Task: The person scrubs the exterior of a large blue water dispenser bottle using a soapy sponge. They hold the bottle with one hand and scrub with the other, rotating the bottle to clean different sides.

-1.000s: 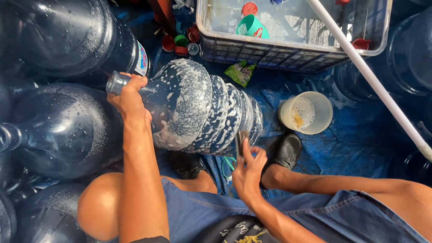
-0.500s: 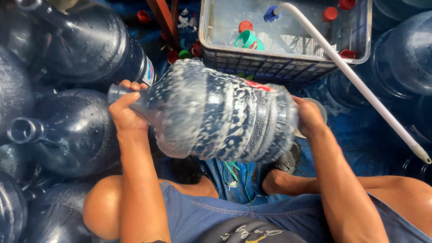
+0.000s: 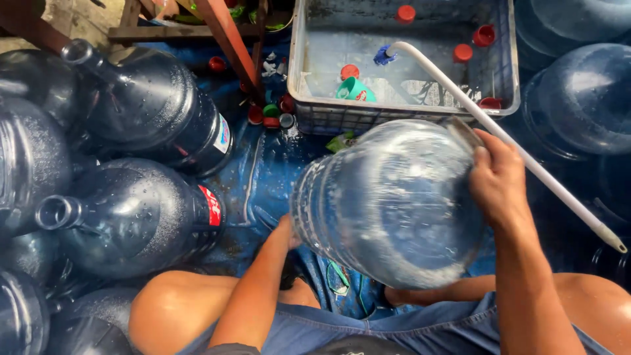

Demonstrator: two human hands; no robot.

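Right now we have the big clear water jug (image 3: 388, 204) lifted over our lap, tilted on its side, wet and streaked with foam inside. Our right hand (image 3: 499, 187) is clamped over its upper right end, fingers (image 3: 483, 161) curled round the rim of the base. Our left hand (image 3: 286, 230) is mostly hidden behind the jug's far lower end; we cannot tell how its fingers are set, only that the forearm runs up to the jug and seems to bear it from beneath.

We judge the jug stiff but bulky, with little water in it, so light enough for two hands yet awkward. Its ribbed wall is wet and probably soapy, hence slippery; the best hold is one hand at the neck and the other cupped on the edge of the base, not on the smooth middle.

Just beyond our right fingers a white pipe (image 3: 499, 135) crosses slantwise, its far end lying in the grey plastic crate (image 3: 299, 79), which holds shallow water, red caps (image 3: 463, 52) and a teal cap (image 3: 355, 89). Left of our left fingers, dark blue jugs (image 3: 138, 217) lie stacked on their sides, and a blue tarpaulin (image 3: 263, 177) covers the floor beneath.
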